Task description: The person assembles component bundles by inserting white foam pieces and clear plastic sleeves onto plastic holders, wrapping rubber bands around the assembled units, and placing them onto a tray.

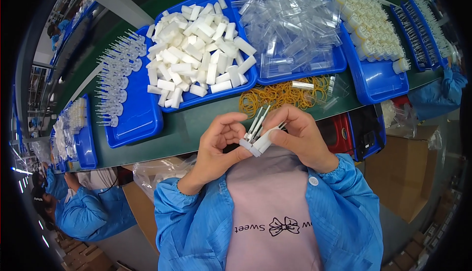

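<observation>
In front of my chest, my left hand (221, 141) pinches a small pronged part (250, 146) by its pale round base, and its thin rods point up and away from me. Thumb and fingers of my right hand (301, 136) are closed on a white foam block (265, 141), which lies against the rods. How far the block sits between them is hidden by my fingers. Just beyond my hands is a heap of yellow rubber bands (290, 94) on the green table (179, 132).
A blue tray (129, 132) at left carries rows of clear pronged parts (118, 77). White foam blocks (196, 50) fill another tray; clear plastic sleeves (290, 25) fill a third. Banded white assemblies (371, 25) stand in a right tray. A co-worker (93, 209) sits at left; a cardboard box (403, 172) stands right.
</observation>
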Available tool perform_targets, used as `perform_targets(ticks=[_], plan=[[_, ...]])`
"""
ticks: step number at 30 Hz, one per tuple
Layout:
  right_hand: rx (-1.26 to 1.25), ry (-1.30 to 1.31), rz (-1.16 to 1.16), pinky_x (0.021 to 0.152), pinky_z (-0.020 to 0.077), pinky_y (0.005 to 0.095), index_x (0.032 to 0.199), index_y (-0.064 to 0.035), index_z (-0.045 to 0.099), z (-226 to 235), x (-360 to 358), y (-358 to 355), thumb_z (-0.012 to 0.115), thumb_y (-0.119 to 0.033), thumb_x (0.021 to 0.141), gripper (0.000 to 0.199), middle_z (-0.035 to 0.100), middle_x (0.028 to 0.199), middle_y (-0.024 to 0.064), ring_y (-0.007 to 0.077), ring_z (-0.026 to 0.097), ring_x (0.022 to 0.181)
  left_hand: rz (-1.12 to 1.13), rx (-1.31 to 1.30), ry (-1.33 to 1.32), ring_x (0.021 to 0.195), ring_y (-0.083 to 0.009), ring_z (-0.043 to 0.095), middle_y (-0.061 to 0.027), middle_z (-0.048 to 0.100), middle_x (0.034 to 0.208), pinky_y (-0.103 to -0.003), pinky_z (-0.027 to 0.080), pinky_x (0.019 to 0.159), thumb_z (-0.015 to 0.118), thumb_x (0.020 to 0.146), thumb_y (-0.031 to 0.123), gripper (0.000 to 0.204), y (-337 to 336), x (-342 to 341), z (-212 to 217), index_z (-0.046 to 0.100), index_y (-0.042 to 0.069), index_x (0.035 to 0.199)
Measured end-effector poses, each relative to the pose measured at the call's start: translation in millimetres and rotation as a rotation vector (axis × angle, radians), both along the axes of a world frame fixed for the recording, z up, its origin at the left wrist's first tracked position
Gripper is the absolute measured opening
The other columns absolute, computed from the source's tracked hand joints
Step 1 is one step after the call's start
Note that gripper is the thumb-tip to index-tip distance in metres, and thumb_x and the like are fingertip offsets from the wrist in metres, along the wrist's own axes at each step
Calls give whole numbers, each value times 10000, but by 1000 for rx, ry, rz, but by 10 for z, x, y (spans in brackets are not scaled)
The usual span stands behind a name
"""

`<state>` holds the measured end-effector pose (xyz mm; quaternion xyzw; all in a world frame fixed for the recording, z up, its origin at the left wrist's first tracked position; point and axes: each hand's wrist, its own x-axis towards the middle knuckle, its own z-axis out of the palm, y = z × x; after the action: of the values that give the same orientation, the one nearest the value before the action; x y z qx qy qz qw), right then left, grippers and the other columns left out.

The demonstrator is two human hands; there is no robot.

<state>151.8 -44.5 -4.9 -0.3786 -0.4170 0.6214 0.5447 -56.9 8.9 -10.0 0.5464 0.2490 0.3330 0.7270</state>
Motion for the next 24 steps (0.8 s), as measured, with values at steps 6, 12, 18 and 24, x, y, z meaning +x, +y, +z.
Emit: perform_targets(ticks=[6,12,18,24], plan=[[44,-80,-15,800,416,250,937,-26,604,-7,-65,5,656,-97,862,116,594,922,36,99,538,882,-25,-6,-84,937,-148,611,-60,535,1008,-285,527,842,696,787,-80,359,-11,-65,-77,534,-18,1101],[504,-783,67,809,464,350,998,-52,643,311,101,488,685,-83,763,240,625,998,100,253,599,950,127,-129,-129,972,-163,614,-83,551,1072,-292,521,862,680,804,-71,273,35,-188,-155,553,-13,1039],[720,-1377,-184,741,422,397,855,-57,653,124,27,1143,685,-97,705,158,571,901,87,273,552,886,264,-118,-40,890,-134,609,-66,582,996,-276,509,808,736,764,-10,265,111,-173,-54,567,28,965],[769,-1888,-33,763,376,357,889,-52,637,66,-73,1325,694,-126,721,193,549,868,73,239,521,908,318,-76,-64,879,-131,609,-60,579,998,-271,516,797,746,769,17,272,117,-221,-58,569,29,975]])
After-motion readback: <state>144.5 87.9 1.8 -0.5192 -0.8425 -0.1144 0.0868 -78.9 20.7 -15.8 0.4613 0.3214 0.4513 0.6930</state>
